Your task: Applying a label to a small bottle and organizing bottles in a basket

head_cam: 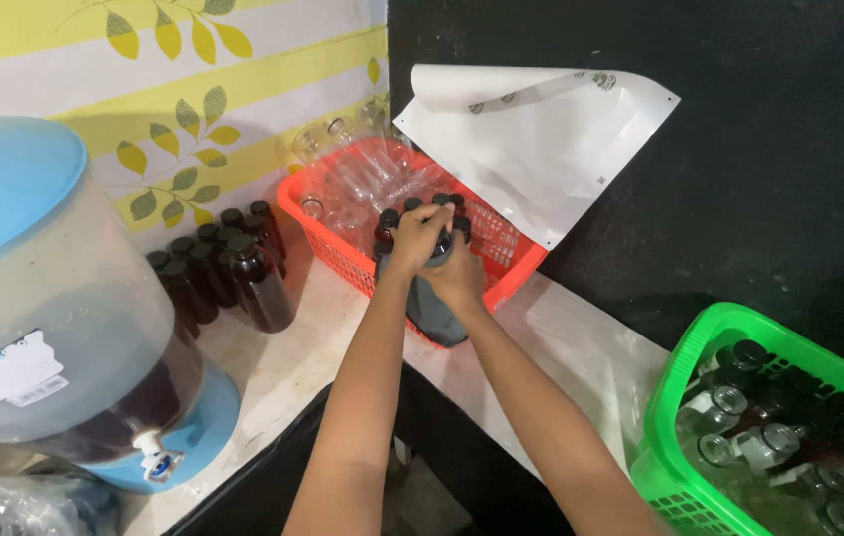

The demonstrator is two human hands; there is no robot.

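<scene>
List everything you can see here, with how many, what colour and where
dark bottle: one, dark with black cap, held over counter edge
orange basket: one, middle back, holding clear empty bottles and black-capped ones
brown bottles: a cluster, count unclear, dark brown with black caps, left of orange basket
water dispenser: one, blue lid and base, translucent tank, far left
green basket: one, lower right, holding bottles
white sheet: one, against dark wall
counter: one, pale
left hand: on the bottle's cap
right hand: gripping the bottle's neck
</scene>
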